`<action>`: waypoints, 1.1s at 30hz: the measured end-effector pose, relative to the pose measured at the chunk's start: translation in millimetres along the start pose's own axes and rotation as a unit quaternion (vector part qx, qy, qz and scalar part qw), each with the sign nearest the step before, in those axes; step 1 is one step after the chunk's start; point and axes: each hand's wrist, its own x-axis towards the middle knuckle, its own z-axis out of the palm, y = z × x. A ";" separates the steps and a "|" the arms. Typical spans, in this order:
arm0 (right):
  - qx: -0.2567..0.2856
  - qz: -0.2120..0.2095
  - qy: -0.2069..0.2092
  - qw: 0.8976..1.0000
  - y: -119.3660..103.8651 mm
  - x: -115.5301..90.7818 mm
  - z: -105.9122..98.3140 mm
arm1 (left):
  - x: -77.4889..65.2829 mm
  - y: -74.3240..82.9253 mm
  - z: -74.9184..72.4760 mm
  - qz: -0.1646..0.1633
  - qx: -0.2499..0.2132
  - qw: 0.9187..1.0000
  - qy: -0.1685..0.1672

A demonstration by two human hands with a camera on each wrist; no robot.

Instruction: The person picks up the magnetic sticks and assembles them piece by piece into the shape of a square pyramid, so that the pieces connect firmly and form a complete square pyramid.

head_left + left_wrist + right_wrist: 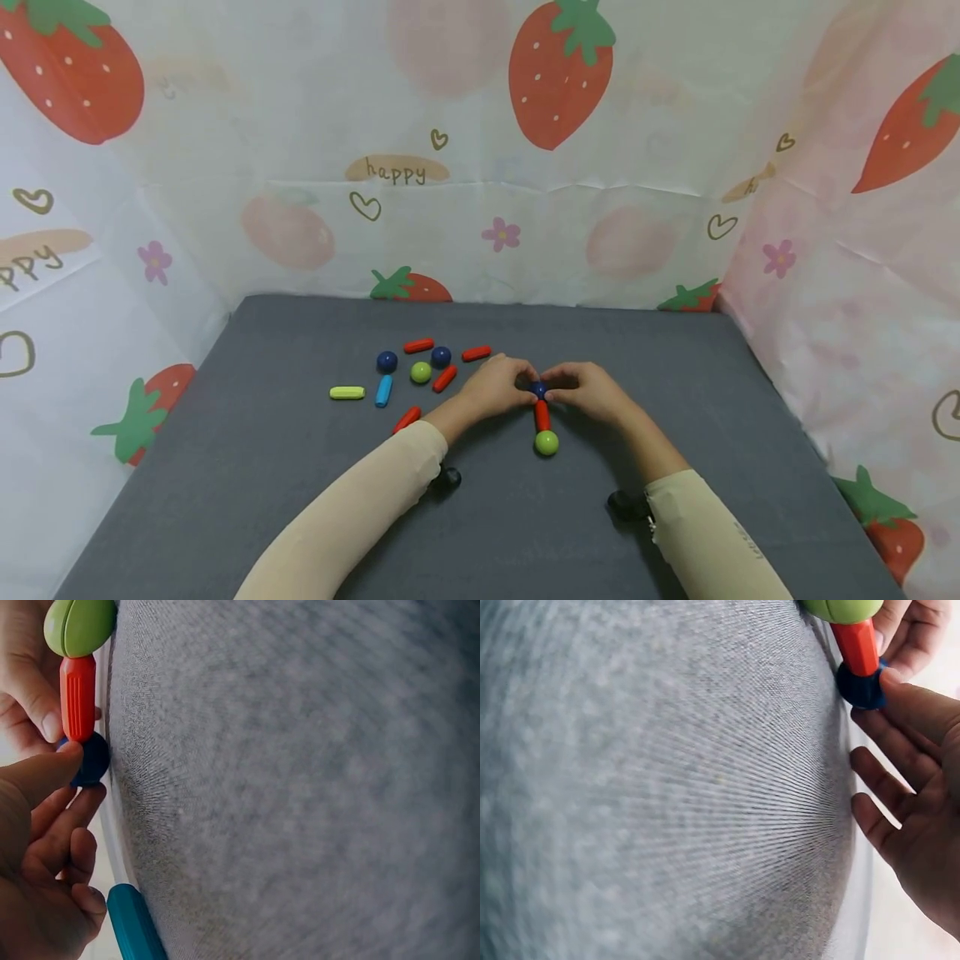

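Observation:
A dark blue ball (538, 389) is pinched from both sides, by my left hand (497, 385) and my right hand (592, 392). From it a red rod (542, 416) runs toward me to a green ball (547, 442), the three joined in a line on the table. In the left wrist view the thumb of my left hand (45, 825) lies on the blue ball (93, 759) where the red rod (78, 697) meets it. The right wrist view has the right hand (922, 780) holding the same blue ball (861, 686) between thumb and index finger.
Left of my hands lie two more blue balls (387, 362), a green ball (421, 372), several red rods (445, 379), a light blue rod (384, 391) and a yellow-green rod (347, 392). A strawberry-print cloth (480, 242) surrounds the grey table (225, 467).

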 end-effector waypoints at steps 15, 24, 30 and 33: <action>-0.005 0.007 -0.005 1.000 2.6 -2.0 0.1 | -11.8 7.6 -10.8 0.000 0.011 1.000 0.003; -0.018 0.007 -0.001 1.000 0.3 0.8 -0.2 | -34.9 -9.1 -33.2 0.005 0.047 0.999 0.025; -0.022 0.005 -0.001 1.000 -1.2 0.8 1.4 | -55.2 -23.9 -45.4 -0.025 0.041 0.998 0.033; -0.021 0.007 0.000 1.000 -3.0 -0.6 1.3 | -63.9 -32.0 -49.1 -0.047 0.031 0.998 0.037</action>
